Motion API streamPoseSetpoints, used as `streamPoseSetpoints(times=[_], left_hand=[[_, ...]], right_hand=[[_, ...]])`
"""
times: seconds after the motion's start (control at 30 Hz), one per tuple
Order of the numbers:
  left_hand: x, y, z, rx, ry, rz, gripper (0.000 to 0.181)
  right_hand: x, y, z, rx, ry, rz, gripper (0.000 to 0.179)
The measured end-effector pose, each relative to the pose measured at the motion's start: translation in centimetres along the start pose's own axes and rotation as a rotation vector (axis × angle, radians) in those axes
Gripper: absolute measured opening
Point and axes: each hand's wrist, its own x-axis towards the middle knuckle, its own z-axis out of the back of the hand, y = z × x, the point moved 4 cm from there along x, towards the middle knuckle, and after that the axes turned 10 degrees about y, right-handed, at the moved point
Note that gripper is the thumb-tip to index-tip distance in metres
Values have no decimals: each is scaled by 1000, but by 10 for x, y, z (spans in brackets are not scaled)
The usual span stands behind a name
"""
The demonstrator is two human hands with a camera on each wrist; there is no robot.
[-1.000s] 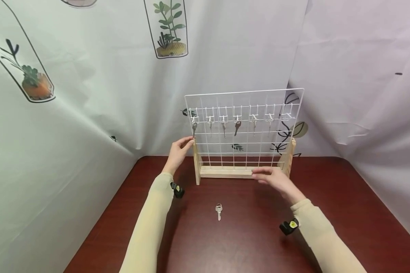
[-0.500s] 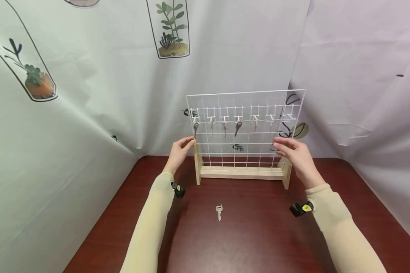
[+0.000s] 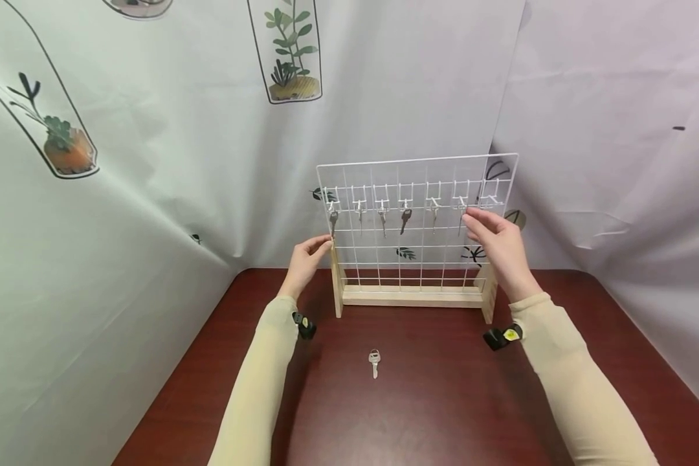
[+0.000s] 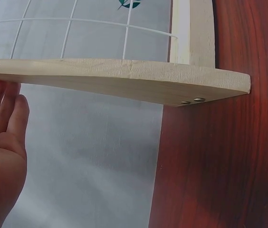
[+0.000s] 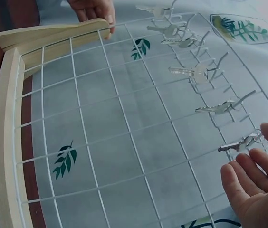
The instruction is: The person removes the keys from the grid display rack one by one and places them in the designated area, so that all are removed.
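A white wire grid rack (image 3: 419, 246) with wooden sides stands on the table, several keys hanging from its hooks. My left hand (image 3: 304, 260) grips the upper end of the left wooden side (image 4: 119, 71), partly hidden behind it in the left wrist view. My right hand (image 3: 498, 241) is raised at the rightmost hanging key (image 5: 238, 144). In the right wrist view, thumb and fingertips stand apart on either side of that key's head, close to its hook. Another key (image 3: 375, 364) lies flat on the table in front of the rack.
At the far right of the hook row, a hook (image 3: 490, 200) carries no key. The dark red table (image 3: 419, 401) runs back to a light fabric backdrop (image 3: 408, 77) printed with plants, right behind the rack.
My right hand has risen from low before the rack's base, out to the right, then up and slightly left to the rightmost hanging key. My left hand has stayed on the wooden side.
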Motion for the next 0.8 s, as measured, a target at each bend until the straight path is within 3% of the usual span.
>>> streamPoseSetpoints(times=[0.4, 0.8], left_hand=[[2, -2, 0, 2, 0, -7, 38], [2, 0, 0, -6, -10, 4, 38]], right_hand=[[14, 5, -3, 6, -39, -25, 60], [18, -1, -6, 93, -39, -15, 43]])
